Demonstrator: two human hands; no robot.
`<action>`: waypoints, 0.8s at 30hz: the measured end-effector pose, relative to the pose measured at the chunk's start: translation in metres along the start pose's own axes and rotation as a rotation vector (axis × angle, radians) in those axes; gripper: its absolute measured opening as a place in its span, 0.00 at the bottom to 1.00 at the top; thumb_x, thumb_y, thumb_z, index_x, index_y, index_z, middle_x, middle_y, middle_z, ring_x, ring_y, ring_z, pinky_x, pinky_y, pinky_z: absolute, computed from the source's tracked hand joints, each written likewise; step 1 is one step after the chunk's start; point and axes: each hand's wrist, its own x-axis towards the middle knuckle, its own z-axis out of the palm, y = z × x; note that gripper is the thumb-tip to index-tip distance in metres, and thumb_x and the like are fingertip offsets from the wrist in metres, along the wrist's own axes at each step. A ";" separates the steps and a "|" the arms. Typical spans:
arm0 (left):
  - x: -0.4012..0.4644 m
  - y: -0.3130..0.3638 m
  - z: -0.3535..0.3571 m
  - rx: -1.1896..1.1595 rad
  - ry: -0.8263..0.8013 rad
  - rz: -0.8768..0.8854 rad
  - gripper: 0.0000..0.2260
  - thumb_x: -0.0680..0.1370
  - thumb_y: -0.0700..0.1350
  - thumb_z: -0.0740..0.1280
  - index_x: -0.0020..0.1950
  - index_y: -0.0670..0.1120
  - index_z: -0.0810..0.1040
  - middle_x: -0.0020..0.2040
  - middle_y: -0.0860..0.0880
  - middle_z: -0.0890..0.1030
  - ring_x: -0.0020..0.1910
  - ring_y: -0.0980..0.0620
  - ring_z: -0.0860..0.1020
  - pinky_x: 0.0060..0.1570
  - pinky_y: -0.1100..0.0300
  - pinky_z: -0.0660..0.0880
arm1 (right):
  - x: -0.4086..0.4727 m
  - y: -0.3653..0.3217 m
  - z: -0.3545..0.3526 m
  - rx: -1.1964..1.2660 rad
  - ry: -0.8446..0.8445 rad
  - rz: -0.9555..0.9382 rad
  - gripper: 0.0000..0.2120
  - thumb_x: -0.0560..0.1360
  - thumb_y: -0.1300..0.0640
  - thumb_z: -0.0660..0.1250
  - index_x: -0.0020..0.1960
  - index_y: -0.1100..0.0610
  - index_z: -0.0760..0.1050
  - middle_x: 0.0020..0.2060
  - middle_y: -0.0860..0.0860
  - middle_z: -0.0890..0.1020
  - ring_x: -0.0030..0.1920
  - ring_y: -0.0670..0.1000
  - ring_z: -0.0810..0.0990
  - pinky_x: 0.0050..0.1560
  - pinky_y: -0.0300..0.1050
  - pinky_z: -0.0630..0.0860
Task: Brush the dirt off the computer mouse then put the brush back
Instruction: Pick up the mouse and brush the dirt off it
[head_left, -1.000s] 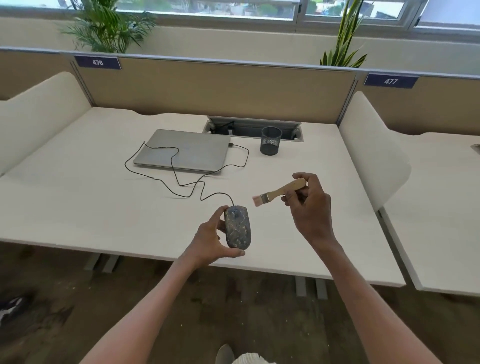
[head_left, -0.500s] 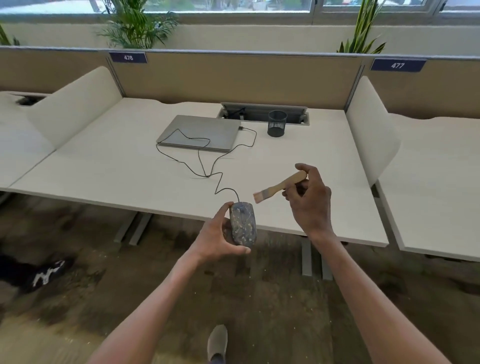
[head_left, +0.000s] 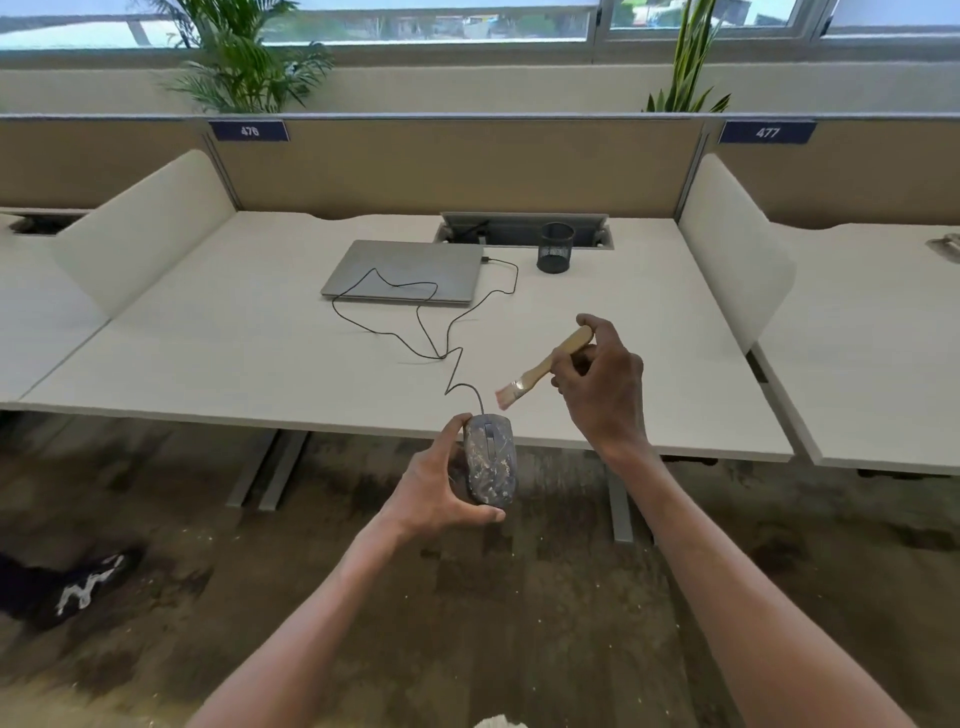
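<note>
**Now, before the first stroke: what could slip**

Now we have both hands busy and well apart from each other. Our left hand (head_left: 441, 480) is wrapped round the computer mouse (head_left: 491, 460), thumb under its near end and fingers along its far side, holding it in the air just off the near edge of the desk (head_left: 234, 353), over the floor. Our right hand (head_left: 602, 384) pinches the wooden handle of the brush (head_left: 545, 366), bristles pointing down and left, hovering just above the mouse's front end without touching it.

The mouse is thickly speckled with pale dirt, so we judge the brushing has not begun in earnest. Three risks stand out:

- The cable (head_left: 441, 332) runs from the mouse's nose across the desk to the closed laptop (head_left: 405, 270) behind it. It lies slack, but pulling the mouse further from the desk could take up that slack and tug the plug (or drag the laptop).
- The brush is held near its far end, which gives reach but little control; a firm stroke might twist it in our fingers.
- A hard sweep against the mouse's rounded shell could roll it out of a fairly light grasp, onto the floor.

Beyond the laptop, to its right, stands a black mesh cup (head_left: 555, 248); that is probably where the brush returns, though nothing confirms it.
</note>
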 end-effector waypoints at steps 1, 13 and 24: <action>-0.003 -0.004 -0.005 0.001 -0.006 0.006 0.53 0.57 0.66 0.80 0.75 0.63 0.57 0.65 0.54 0.78 0.55 0.63 0.78 0.60 0.68 0.75 | -0.003 -0.005 0.007 -0.014 0.000 0.011 0.22 0.79 0.60 0.69 0.71 0.62 0.70 0.43 0.57 0.87 0.39 0.53 0.86 0.46 0.41 0.83; -0.028 -0.031 -0.034 0.015 -0.045 0.045 0.56 0.60 0.57 0.84 0.79 0.60 0.53 0.70 0.47 0.77 0.62 0.57 0.75 0.68 0.51 0.74 | -0.023 -0.039 0.056 -0.138 -0.084 0.142 0.25 0.77 0.60 0.68 0.72 0.63 0.69 0.41 0.57 0.85 0.40 0.58 0.86 0.50 0.54 0.83; -0.037 -0.029 -0.025 -0.010 -0.017 0.037 0.55 0.60 0.53 0.85 0.78 0.62 0.55 0.63 0.47 0.83 0.51 0.67 0.77 0.50 0.83 0.68 | -0.029 -0.032 0.040 -0.349 -0.119 0.091 0.26 0.75 0.62 0.69 0.71 0.65 0.70 0.35 0.55 0.81 0.37 0.56 0.78 0.43 0.41 0.68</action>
